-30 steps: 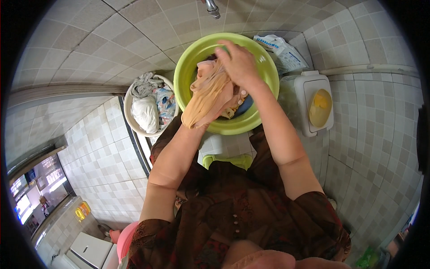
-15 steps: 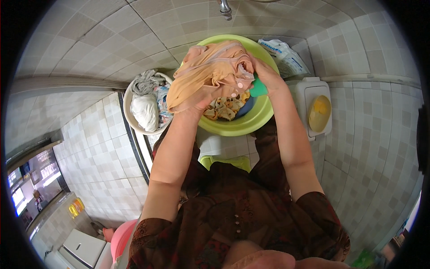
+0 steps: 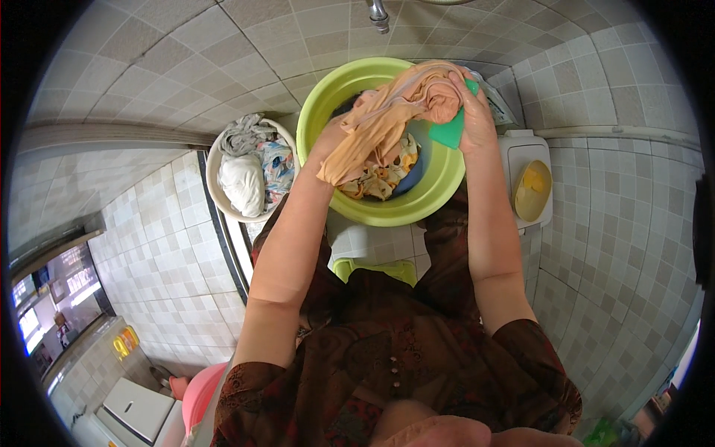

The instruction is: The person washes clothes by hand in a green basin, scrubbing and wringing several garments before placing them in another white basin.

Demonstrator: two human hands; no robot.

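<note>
A peach-coloured garment [image 3: 402, 104] hangs bunched and twisted between my two hands, above a lime-green basin [image 3: 445, 182]. My left hand [image 3: 328, 141] grips its left part, with the fingers mostly hidden by the cloth. At the basin's right rim my right hand [image 3: 479, 123] is closed on the gathered end of the garment. A flat green piece [image 3: 448, 132] shows under that hand, apparently held along with the cloth; its full shape is hidden. In the basin lie a yellow-and-brown patterned cloth [image 3: 380, 179] and something dark blue [image 3: 410, 177].
A white tub [image 3: 216, 190] of grey, white and patterned laundry stands left of the basin. To the right, a yellowish dish [image 3: 532, 191] sits on a white lid [image 3: 519, 154]. Behind is a plastic bag [image 3: 497, 100], and a tap [image 3: 378, 16] juts from the tiled wall.
The garment has gone from spread out to bunched and twisted. My right hand has moved right and carries the green piece with it. More of the basin's left inside shows.
</note>
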